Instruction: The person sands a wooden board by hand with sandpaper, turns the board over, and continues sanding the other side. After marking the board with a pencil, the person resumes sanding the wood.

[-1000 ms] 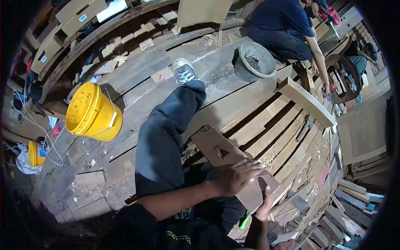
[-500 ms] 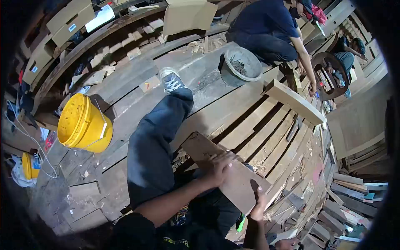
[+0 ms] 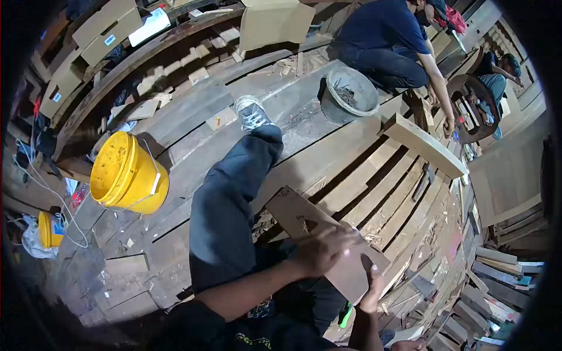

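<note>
A flat brown wooden board [image 3: 304,217] lies slantwise across my lap. My left hand [image 3: 326,253] is over its upper face, blurred by motion. Its fingers are smeared, so I cannot make out whether anything is under them. At the board's lower right end, my right hand [image 3: 372,289] grips the edge with the thumb up along the face; the other fingers are hidden. Dark marks and a small dark patch show on the board near its far end. Beneath and beyond it are wooden slats [image 3: 357,199] with shavings between them.
A yellow bucket [image 3: 155,187] stands left of my outstretched leg. A grey bucket [image 3: 331,108] with dark bits inside is ahead, near a crouching person [image 3: 380,41]. A thick beam [image 3: 424,145] crosses the slats beside a hammer-like tool [image 3: 420,186]. Wood offcuts [image 3: 468,319] pile up at right.
My left hand has slid along the board toward its lower right end and is now blurred. My right hand keeps its hold. The whole view has shifted slightly.
</note>
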### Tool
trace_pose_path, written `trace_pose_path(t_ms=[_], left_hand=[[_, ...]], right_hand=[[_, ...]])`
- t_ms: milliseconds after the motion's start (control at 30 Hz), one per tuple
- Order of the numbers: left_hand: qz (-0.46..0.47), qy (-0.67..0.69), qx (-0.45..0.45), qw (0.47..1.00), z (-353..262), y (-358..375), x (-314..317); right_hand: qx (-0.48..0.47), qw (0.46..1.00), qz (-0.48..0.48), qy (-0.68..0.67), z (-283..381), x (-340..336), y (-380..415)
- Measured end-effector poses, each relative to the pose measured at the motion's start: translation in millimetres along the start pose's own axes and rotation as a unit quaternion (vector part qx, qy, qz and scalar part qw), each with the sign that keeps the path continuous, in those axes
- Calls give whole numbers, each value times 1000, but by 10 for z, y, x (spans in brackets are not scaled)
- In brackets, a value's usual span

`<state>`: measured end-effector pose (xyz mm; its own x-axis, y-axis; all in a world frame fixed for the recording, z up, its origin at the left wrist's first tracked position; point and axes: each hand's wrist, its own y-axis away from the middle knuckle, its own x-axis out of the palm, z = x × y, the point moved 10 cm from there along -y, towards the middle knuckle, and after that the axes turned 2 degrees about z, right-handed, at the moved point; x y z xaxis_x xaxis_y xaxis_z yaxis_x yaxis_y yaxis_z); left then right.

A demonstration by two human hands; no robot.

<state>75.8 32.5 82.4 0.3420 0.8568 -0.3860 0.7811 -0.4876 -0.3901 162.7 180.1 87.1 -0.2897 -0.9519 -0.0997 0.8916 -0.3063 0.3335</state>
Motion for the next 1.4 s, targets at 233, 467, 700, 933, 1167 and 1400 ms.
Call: trace_pose_path(t_ms=[233,467,700,933,1167,1400], left_hand=[[-13,-15,9,1000,-180,7,-14],[-18,11,-69,997,347,48,42],[-34,-25,-99,994,458,8,75],[-4,-6,-16,1000,-21,-96,-54],[26,4,-24,999,-101,-35,-11],[-46,-29,-73,996,373,55,160]], right_hand=[[-5,997,11,-76,-129,-55,-39],[-35,999,-13,-20,-123,-124,-58],[-4,1000,12,-24,-113,-76,-36],[12,995,29,-91,-196,-26,-52],[-13,999,16,-39,-172,-109,-107],[3,996,-24,-82,-118,-71,-30]])
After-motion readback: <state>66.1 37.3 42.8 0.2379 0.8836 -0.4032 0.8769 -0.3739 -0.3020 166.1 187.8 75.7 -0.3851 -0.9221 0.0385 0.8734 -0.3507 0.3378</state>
